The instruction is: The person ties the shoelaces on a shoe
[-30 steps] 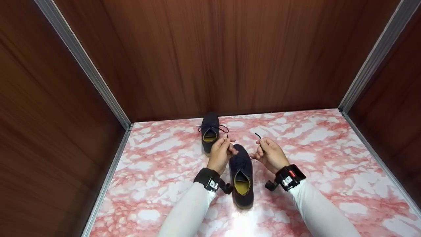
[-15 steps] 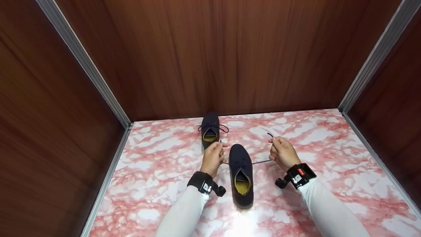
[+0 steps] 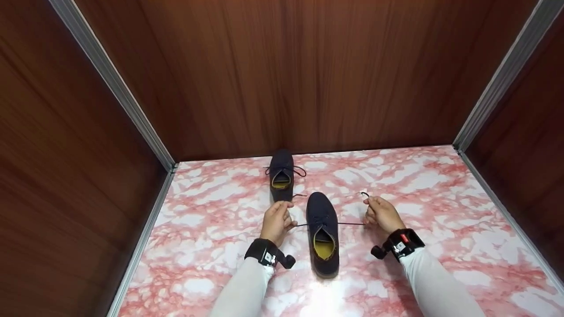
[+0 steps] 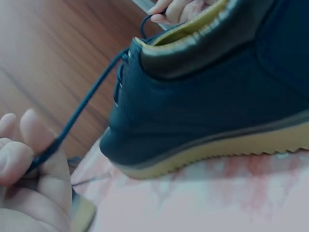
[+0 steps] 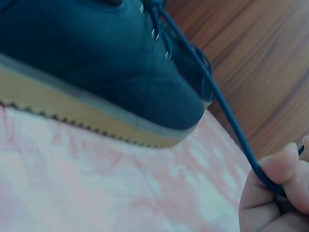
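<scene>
A dark navy shoe (image 3: 320, 207) with a yellow lining and tan sole stands on the marbled surface between the two hands, toe pointing away. My left hand (image 3: 276, 221) grips one end of its shoelace (image 4: 91, 92), left of the shoe. On the other side my right hand (image 3: 382, 214) holds the opposite end of the lace (image 5: 224, 104). Both lace halves run taut and nearly level from the shoe's throat out to the fingers. Short free tips stick out beyond each hand. In the wrist views the lace passes between curled fingers and thumb.
A matching navy shoe (image 3: 282, 160), its lace tied in a bow, stands farther back on the left, close to the wooden back wall (image 3: 282, 75). Wooden side walls with metal edge strips bound the red-and-white marbled surface (image 3: 211, 246).
Both hands have moved apart, left hand leftward and right hand rightward, drawing the lace out straight to each side. Both sit slightly nearer the body than half a second ago. The shoes stay put.
</scene>
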### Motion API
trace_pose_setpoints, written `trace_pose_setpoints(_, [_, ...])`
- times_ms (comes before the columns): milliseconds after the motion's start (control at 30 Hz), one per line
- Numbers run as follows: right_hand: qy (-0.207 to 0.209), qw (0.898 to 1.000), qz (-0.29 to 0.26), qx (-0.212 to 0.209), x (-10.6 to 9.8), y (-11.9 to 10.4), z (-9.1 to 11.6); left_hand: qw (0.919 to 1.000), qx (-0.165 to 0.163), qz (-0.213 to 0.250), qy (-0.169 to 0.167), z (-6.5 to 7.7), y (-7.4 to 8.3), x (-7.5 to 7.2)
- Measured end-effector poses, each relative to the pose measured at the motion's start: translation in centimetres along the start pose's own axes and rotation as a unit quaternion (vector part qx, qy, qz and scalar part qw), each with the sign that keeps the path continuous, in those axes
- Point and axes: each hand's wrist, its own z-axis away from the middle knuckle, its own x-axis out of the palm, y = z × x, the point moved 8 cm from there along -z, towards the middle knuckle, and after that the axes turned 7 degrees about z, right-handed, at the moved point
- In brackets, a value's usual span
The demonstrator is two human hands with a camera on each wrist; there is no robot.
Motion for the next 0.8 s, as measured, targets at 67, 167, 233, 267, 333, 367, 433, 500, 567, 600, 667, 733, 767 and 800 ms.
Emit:
trace_pose_setpoints(67, [-0.002, 0.999, -0.030, 0.014, -0.2, 0.9, 0.0, 0.9997, -0.018, 0.010, 0.010, -0.1, -0.8, -0.6])
trace_pose_setpoints(167, [0.001, 0.995, -0.092, 0.042, -0.4, 2.2, 0.1, 0.9984, -0.045, 0.027, 0.021, -0.1, -1.8, -1.6])
trace_pose_setpoints(233, [-0.003, 0.991, -0.118, 0.057, -0.4, 2.9, 0.1, 0.9970, -0.062, 0.035, 0.031, -0.1, -2.4, -2.2])
trace_pose_setpoints(267, [-0.004, 0.990, -0.123, 0.063, -0.4, 3.2, 0.1, 0.9963, -0.070, 0.034, 0.036, -0.1, -2.7, -2.6])
trace_pose_setpoints(333, [-0.003, 0.989, -0.130, 0.070, -0.4, 3.6, 0.1, 0.9948, -0.087, 0.028, 0.046, 0.1, -3.1, -3.1])
trace_pose_setpoints(367, [-0.003, 0.989, -0.128, 0.071, -0.4, 3.7, 0.0, 0.9938, -0.095, 0.025, 0.053, 0.1, -3.3, -3.3])
trace_pose_setpoints(433, [-0.001, 0.989, -0.127, 0.073, -0.5, 3.9, -0.1, 0.9925, -0.105, 0.017, 0.060, 0.2, -3.5, -3.5])
trace_pose_setpoints(500, [0.000, 0.989, -0.130, 0.072, -0.7, 4.0, -0.2, 0.9918, -0.110, 0.011, 0.064, 0.3, -3.6, -3.6])
trace_pose_setpoints(567, [0.003, 0.987, -0.140, 0.075, -0.8, 4.2, -0.3, 0.9914, -0.112, 0.004, 0.067, 0.4, -3.6, -3.6])
trace_pose_setpoints(600, [0.008, 0.986, -0.150, 0.077, -0.9, 4.3, -0.4, 0.9913, -0.113, 0.001, 0.067, 0.4, -3.6, -3.5])
trace_pose_setpoints(667, [0.018, 0.982, -0.166, 0.083, -1.0, 4.5, -0.4, 0.9906, -0.117, -0.004, 0.070, 0.4, -3.7, -3.4])
trace_pose_setpoints(733, [0.025, 0.981, -0.172, 0.088, -1.0, 4.7, -0.4, 0.9898, -0.121, -0.010, 0.075, 0.5, -3.8, -3.5])
trace_pose_setpoints(767, [0.027, 0.981, -0.170, 0.088, -0.9, 4.7, -0.4, 0.9895, -0.121, -0.014, 0.078, 0.5, -3.8, -3.5])
trace_pose_setpoints(800, [0.032, 0.981, -0.167, 0.089, -0.9, 4.7, -0.3, 0.9892, -0.120, -0.018, 0.082, 0.6, -3.9, -3.6])
